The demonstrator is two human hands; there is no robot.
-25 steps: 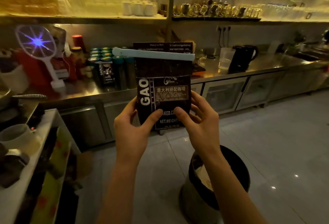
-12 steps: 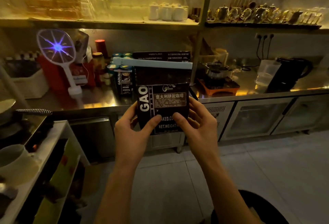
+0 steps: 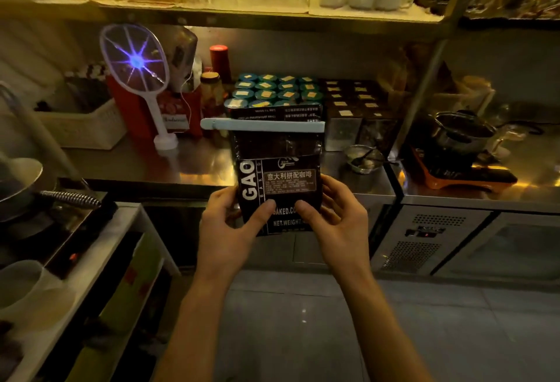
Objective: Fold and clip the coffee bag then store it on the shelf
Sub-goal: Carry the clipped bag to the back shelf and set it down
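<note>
Setting: dim café back counter (image 3: 194, 166) of steel, with a shelf (image 3: 212, 13) of cups and glass above it.
Coffee bag: I hold the black coffee bag (image 3: 277, 169) upright in front of me, over the counter's front edge, label toward me.
Clip: the pale blue sealing clip (image 3: 262, 124) runs across the folded top (fold and clip look done to me).
Left hand: my left hand (image 3: 225, 230) grips the bag's lower left edge, thumb pressed on the front.
Right hand: my right hand (image 3: 336, 221) grips the lower right edge the same way, thumb on the label.
Change: a second ago the floor and a bin filled the view below the bag; now the counter and its blue-lidded cans (image 3: 272, 90) sit right behind it, so I have stepped in close.
Left to do: storing it, I judge; a free spot is needed among the packed cans and dark boxes (image 3: 354, 98).
</note>
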